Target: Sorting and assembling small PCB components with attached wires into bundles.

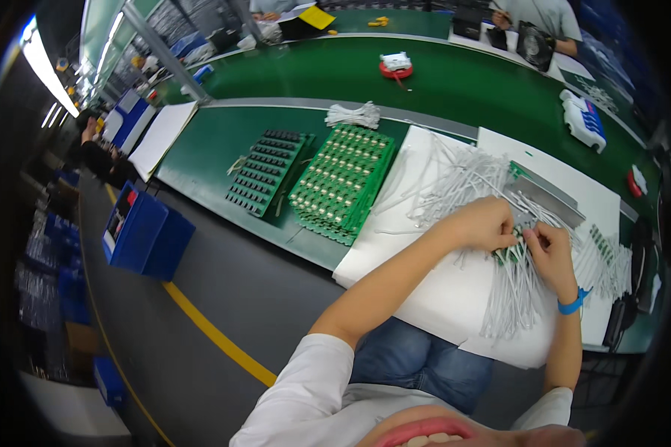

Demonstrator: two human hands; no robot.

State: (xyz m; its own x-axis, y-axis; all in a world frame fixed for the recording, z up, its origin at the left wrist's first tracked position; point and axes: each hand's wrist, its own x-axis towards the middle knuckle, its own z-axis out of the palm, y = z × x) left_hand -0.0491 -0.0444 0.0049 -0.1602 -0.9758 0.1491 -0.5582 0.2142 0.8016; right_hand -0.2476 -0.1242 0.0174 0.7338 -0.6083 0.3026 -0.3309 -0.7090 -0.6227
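Observation:
Over the white sheet (425, 294), my left hand (488, 223) and my right hand (550, 253) meet, fingertips pinched close together. Between them is a small green circuit board (507, 255), partly hidden by my fingers; both hands appear to grip it. White wires (513, 302) hang from it toward the table's near edge. Beyond my left hand lies a loose heap of white wires (455, 182). A grey metal bar (548, 195) stands just past my hands, with a bit of green board (518, 171) at its far left end. My right wrist wears a blue band (572, 302).
Left of the sheet are stacked green circuit boards (343, 179), a board with black parts (265, 171) and a white wire bundle (353, 115). Wired boards (604, 257) lie at right. A green conveyor (470, 82) carries a white device (583, 121). A blue bin (153, 235) stands at left.

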